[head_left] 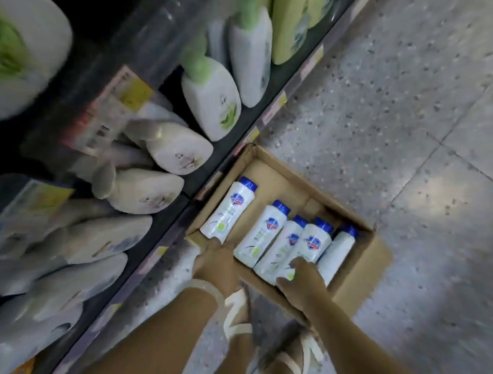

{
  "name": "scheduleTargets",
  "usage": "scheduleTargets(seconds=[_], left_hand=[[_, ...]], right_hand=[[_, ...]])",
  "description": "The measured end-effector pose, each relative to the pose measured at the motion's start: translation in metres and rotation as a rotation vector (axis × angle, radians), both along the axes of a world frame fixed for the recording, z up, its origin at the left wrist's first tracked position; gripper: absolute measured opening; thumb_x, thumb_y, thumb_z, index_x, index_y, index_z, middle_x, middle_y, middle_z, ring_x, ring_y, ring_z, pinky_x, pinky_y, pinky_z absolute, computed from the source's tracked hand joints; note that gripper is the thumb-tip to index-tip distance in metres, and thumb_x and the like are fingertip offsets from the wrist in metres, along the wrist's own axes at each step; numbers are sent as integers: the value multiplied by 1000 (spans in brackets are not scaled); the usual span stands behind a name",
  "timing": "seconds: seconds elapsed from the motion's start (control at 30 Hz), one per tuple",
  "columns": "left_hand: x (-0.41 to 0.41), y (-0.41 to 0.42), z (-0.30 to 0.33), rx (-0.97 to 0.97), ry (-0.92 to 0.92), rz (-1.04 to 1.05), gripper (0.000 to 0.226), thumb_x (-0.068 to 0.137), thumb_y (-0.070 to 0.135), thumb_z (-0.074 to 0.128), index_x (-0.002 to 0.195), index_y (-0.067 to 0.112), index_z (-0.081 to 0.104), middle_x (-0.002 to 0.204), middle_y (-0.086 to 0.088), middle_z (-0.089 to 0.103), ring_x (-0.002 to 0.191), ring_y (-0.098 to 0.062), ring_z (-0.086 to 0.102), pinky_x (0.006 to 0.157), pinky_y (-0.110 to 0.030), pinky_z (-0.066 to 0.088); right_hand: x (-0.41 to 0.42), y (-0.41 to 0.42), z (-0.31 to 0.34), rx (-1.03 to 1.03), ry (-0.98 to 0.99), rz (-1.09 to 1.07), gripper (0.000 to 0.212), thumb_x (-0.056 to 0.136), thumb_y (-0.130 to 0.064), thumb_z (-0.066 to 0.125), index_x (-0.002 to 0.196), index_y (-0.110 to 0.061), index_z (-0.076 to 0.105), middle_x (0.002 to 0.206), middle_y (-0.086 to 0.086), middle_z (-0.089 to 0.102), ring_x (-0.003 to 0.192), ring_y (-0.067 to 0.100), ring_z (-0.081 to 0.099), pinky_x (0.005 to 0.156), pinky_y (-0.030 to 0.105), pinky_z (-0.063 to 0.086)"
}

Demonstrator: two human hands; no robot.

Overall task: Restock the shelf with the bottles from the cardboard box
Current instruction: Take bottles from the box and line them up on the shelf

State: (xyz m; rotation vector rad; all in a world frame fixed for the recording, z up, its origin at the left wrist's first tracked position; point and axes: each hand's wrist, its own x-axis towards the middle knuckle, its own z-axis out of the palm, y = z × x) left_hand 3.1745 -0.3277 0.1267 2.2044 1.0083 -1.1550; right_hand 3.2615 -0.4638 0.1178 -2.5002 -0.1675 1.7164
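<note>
A person bends over a cardboard box (pixel 357 263) on the floor beside the shelf (pixel 184 182), where five white bottles (pixel 266 232) with blue caps lie flat. The left hand (pixel 219 262) reaches the base of the leftmost bottle (pixel 229 211), its fingers hidden; the right hand (pixel 302 278) spreads its fingers over the packed group. Grabbing there could drag neighbours along. The box's far end lies empty; its left wall crowds the shelf edge.
</note>
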Motion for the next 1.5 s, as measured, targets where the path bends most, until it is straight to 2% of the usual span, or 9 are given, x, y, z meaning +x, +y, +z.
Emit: scheduleTargets(seconds=[0.13,0.37,0.57,0.8,1.0,1.2,1.37,1.47,1.5], left_hand=[[12,16,-76,104,-31,-10,56,90,22,56,139,11,33,146,-11,29,132,-28,32,106,-35,34],[19,25,-193,244,-119,142,74,90,22,55,147,2,12,152,-18,20,139,-32,23,113,-40,24],[18,27,-216,275,-143,217,82,74,31,70,137,1,27,139,-22,31,124,-39,35,104,-45,33],[20,40,-212,176,-214,472,83,64,26,82,130,4,34,125,-17,50,119,-35,48,96,-42,43],[26,30,-143,183,-367,523,74,59,30,82,118,4,44,116,-15,53,105,-32,56,83,-35,45],[50,10,-12,128,-486,597,70,61,33,80,114,7,43,105,-13,63,97,-34,62,80,-39,51],[78,-1,115,76,-642,714,69,56,32,82,112,14,45,93,1,62,92,-26,63,73,-26,44],[95,2,190,51,-761,749,67,50,37,80,105,21,44,87,8,62,83,-19,61,73,-29,48],[102,4,216,53,-794,740,63,51,36,80,100,24,42,81,12,58,82,-18,60,73,-29,49]], right_hand=[[-20,25,-80,75,17,-199,62,87,-28,63,138,-9,32,138,12,42,128,29,43,105,36,36],[-35,67,-188,2,8,-618,89,79,-40,72,140,0,21,139,17,45,128,34,46,105,40,40],[-46,94,-215,-130,-187,-696,85,77,-38,73,134,4,26,137,20,39,125,33,45,102,38,41],[-34,88,-205,-25,-79,-885,89,64,-35,80,130,-2,29,133,15,38,121,32,45,98,38,45],[-12,57,-134,78,-69,-994,79,66,-34,79,125,-9,32,118,7,48,105,27,53,88,41,52],[15,33,-1,351,-242,-901,62,66,-18,82,104,-22,33,89,-8,54,81,13,57,59,17,43],[39,38,124,464,-449,-883,64,60,-18,83,105,-29,38,105,0,58,96,19,60,75,28,51],[59,36,204,554,-489,-891,60,67,-14,79,114,-23,42,101,-2,56,83,14,56,61,0,40],[65,36,230,584,-498,-896,60,68,-15,78,115,-21,42,101,-1,57,80,13,56,56,1,38]])
